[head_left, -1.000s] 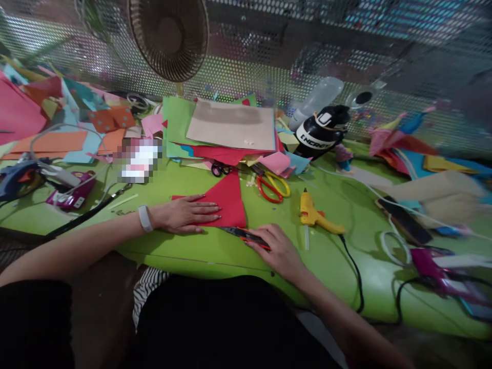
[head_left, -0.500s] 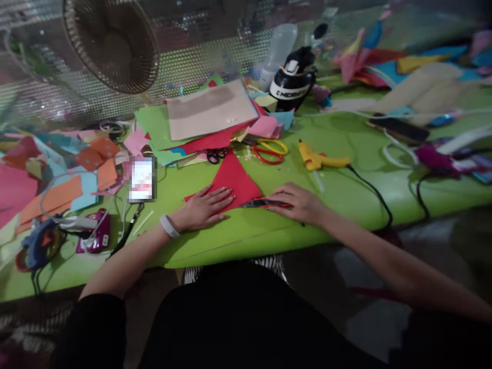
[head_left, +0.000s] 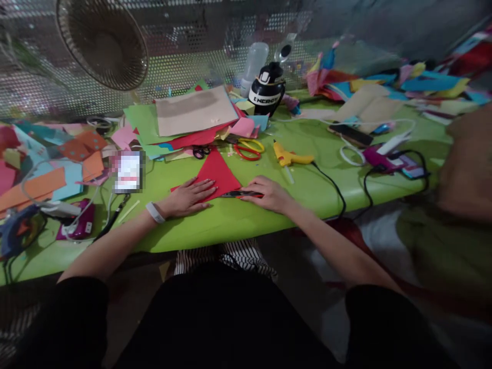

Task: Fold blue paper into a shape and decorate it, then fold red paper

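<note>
One piece of red paper lies at centre frame on the desk, the left hand spread flat upon it, the right hand gripping a dark tool along its lower edge. Its pointed outline appears formed; work along that edge seems unfinished. The glue gun, right of centre, lies unheld.

a red, roughly triangular sheet lies flat, a black-and-red tool along its near edge.
</note>
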Motion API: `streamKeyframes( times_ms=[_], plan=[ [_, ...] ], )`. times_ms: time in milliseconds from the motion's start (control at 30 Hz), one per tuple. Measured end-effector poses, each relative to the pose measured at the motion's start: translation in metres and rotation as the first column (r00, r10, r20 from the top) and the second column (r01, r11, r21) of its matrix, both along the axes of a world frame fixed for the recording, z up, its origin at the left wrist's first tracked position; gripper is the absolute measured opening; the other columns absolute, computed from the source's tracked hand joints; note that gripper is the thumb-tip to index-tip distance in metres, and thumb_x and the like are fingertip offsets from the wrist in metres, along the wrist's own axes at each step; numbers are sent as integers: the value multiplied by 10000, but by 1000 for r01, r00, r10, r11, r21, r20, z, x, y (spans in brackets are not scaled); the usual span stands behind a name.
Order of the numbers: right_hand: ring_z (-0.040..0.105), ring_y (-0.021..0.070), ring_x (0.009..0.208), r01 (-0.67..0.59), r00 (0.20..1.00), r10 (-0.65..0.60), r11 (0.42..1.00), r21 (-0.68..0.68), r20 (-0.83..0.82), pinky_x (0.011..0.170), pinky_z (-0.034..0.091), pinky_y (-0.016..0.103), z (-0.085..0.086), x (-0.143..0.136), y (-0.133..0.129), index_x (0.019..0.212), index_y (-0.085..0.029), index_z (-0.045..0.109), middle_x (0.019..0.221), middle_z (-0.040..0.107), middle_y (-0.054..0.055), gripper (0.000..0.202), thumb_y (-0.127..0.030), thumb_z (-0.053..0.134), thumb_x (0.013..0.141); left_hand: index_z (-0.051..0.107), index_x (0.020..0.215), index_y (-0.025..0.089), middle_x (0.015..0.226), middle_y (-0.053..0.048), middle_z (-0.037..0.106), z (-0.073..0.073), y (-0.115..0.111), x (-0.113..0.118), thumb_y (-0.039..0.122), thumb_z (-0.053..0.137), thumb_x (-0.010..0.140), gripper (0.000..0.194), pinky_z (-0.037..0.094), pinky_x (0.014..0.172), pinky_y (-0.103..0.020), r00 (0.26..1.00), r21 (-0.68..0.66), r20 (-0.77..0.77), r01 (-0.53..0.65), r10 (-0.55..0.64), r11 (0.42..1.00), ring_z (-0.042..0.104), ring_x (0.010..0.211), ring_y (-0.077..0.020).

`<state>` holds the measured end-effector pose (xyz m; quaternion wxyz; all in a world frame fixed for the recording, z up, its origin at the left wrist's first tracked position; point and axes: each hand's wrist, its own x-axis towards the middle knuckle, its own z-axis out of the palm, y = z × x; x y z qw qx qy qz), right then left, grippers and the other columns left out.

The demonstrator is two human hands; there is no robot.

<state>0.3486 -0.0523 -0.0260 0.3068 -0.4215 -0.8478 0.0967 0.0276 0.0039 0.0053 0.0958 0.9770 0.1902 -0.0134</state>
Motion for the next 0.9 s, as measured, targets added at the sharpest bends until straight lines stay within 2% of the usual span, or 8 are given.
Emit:
streamKeyframes(
  times_ms=[133, 333, 467, 667, 900],
  plan=[
    [633, 221, 866, -47, 999, 47, 999, -2, -1, 782, 556, 387, -2, -4, 3, 1078, -218, 762, 911, 676, 89, 256, -387, 657, 918, 189, 1598, 204, 1662, -74, 194, 0, -1, -1, 478, 259, 1049, 618, 28, 1254, -430, 1000, -16, 15, 9, -9, 1000, 136, 1545, -193],
    [613, 226, 836, -108, 993, 108, 994, -6, 41, 747, 555, 385, -1, 3, 1, 1080, -218, 757, 884, 658, 85, 257, -382, 611, 945, 255, 1585, 241, 1661, -40, 198, 2, -5, 2, 479, 306, 1029, 608, 30, 1258, -412, 999, -53, 28, -28, 30, 998, 135, 1542, -194],
    [617, 235, 865, -113, 990, 112, 994, 8, 91, 770, 556, 389, 1, -3, -2, 1114, -204, 741, 917, 660, 96, 269, -364, 592, 958, 267, 1583, 247, 1664, -26, 193, 4, -7, 3, 497, 295, 1026, 611, 28, 1256, -382, 998, -86, 17, -56, 58, 995, 141, 1542, -183],
    [616, 245, 870, -100, 990, 91, 991, 87, 104, 767, 567, 402, 1, -12, -5, 1116, -202, 733, 922, 670, 98, 255, -351, 614, 946, 224, 1594, 215, 1673, -37, 165, 1, -7, 2, 491, 265, 1039, 622, -4, 1257, -385, 999, -38, 2, -34, 35, 999, 106, 1548, -172],
    [623, 230, 873, -82, 991, 68, 989, 124, 116, 770, 565, 383, 2, -12, -9, 1129, -205, 720, 941, 686, 92, 242, -329, 624, 945, 258, 1585, 239, 1659, -40, 218, 1, -7, 2, 481, 299, 1047, 591, 7, 1261, -406, 999, -52, 34, -17, 18, 999, 145, 1543, -186]
  ],
)
